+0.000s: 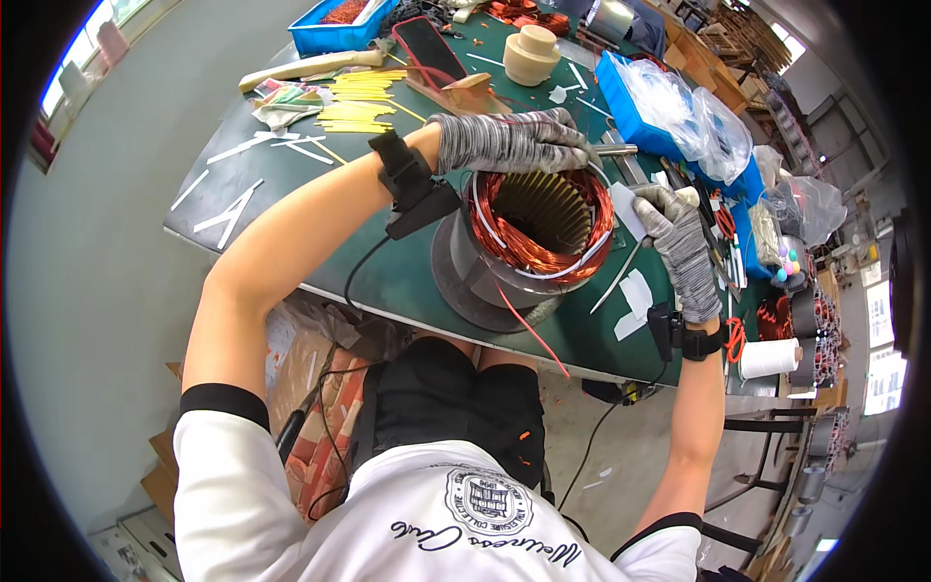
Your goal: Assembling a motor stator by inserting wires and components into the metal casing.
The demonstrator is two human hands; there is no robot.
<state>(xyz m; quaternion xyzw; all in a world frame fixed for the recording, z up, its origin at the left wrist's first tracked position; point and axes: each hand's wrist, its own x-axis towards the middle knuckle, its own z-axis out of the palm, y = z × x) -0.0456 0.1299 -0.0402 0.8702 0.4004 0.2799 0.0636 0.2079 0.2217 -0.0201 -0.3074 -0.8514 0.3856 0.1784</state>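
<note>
A motor stator (587, 218) with copper-wire windings and slotted core stands upright on a grey round base (451, 281) at the table's near edge. White sleeving runs along the windings and a red lead hangs from the near side. My left hand (514, 144), in a grey striped glove, lies across the stator's far rim with fingers stretched out; its thumb is hidden. My right hand (679, 242), gloved alike, is right of the stator, pinching a white paper piece (628, 210) between thumb and fingers. More white paper pieces (635, 296) lie on the table below it.
Yellow strips (361, 100), white strips (233, 209), a phone (427, 48) and a cream stepped block (531, 56) lie on the green table (388, 281). Blue bins (630, 107) with plastic bags stand at right. Hand tools and a white thread spool (769, 358) line the right edge.
</note>
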